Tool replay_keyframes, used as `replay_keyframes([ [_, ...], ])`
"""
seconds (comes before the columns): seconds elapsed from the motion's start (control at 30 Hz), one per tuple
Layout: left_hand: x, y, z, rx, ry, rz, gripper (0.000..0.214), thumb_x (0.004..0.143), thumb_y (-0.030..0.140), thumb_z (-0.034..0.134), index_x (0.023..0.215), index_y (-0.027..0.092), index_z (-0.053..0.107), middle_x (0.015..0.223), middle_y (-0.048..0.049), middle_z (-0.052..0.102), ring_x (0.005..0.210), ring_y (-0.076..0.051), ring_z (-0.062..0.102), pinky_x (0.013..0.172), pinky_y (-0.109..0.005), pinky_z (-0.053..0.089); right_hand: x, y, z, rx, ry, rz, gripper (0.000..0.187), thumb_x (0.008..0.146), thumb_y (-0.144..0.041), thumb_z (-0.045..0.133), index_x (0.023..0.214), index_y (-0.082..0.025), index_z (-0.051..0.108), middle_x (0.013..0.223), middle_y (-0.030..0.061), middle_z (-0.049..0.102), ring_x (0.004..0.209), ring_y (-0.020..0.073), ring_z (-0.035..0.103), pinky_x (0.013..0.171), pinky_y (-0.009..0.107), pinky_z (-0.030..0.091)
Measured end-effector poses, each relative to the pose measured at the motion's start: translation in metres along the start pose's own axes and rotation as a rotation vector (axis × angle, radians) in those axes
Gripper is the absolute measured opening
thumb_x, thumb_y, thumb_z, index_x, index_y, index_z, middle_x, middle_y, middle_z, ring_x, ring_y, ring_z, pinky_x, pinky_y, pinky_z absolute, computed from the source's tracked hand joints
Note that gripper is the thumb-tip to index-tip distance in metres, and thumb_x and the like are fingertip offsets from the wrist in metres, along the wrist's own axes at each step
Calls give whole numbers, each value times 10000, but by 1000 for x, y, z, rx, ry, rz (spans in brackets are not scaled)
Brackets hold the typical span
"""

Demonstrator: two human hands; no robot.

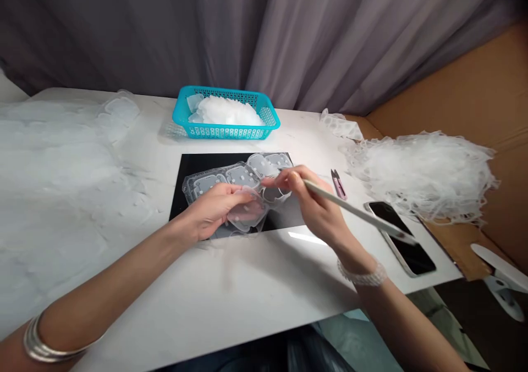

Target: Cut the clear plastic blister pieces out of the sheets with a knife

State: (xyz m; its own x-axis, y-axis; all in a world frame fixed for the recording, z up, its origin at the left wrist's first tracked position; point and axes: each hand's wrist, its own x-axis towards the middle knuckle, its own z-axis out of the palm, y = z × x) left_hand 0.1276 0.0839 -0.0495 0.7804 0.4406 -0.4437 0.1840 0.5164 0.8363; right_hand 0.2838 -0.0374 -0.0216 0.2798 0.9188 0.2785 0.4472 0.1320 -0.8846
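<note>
Worktop (264, 300), one, white.

Heap of translucent sheets (61, 168), one, across the left side; sheets overlap too closely to count.

Tangle of clear strips (429, 174), one, at the right; strips beyond counting.

Basket (226, 132), blue, one, at the back, with a mound of pale pieces (229, 111), uncountable from where I stand.

Black mat (202, 162), one, centre.

Panelled clear sheet (206, 182), one length made out, lying on the mat; at least four rounded panels.

Phone (412, 263), one, near the right edge.

Hands, two. Left hand (218, 210): thumb and fingers pinched on a clear piece (247, 218) over the mat. Right hand (317, 210): closed around a slim pale rod (355, 208), fingertips near the piece; contact unclear.

Snips (339, 185), one pair, between mat and phone.

Progress, by my judgement: partway. Basket pieces and loose strips look like finished output and waste; the panels on the mat seem left to do. Whether the left heap is waiting or done, I cannot tell.
</note>
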Motion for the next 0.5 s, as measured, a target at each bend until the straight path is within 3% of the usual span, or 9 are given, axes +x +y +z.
replay_keyframes([
  [0.07,-2,-3,-3,25,21,17,178,837,251,712,927,109,770,989,-125,761,1013,-227,702,919,-304,551,9,14,1,-38,24,30,261,1020,-424,466,861,-233,546,963,52,734,928,204,658,859,375,486],
  [0.17,-6,-4,-6,72,41,57,166,847,260,704,895,119,776,949,-110,764,920,-194,711,835,-263,564,17,34,9,-68,-143,12,239,952,-366,576,808,-240,434,861,36,659,898,212,625,795,355,467],
  [0.27,-9,-4,-6,102,96,73,188,844,264,713,941,118,780,944,-114,770,869,-172,714,758,-209,550,16,47,14,-123,-246,-80,258,938,-247,535,778,-249,332,779,3,539,766,175,543,710,321,432],
  [0.4,-14,-1,-9,-2,223,154,195,852,242,707,974,101,767,968,-128,768,899,-184,719,773,-211,556,14,59,4,-243,-175,-213,250,924,-132,405,768,-253,251,743,-12,401,663,155,368,626,306,355],
  [0.5,-20,0,-20,-104,326,232,167,856,204,699,961,91,763,986,-126,762,877,-176,717,764,-211,570,17,68,-7,-285,-105,-187,247,922,-127,405,772,-254,255,722,-19,387,649,156,354,613,304,346],
])
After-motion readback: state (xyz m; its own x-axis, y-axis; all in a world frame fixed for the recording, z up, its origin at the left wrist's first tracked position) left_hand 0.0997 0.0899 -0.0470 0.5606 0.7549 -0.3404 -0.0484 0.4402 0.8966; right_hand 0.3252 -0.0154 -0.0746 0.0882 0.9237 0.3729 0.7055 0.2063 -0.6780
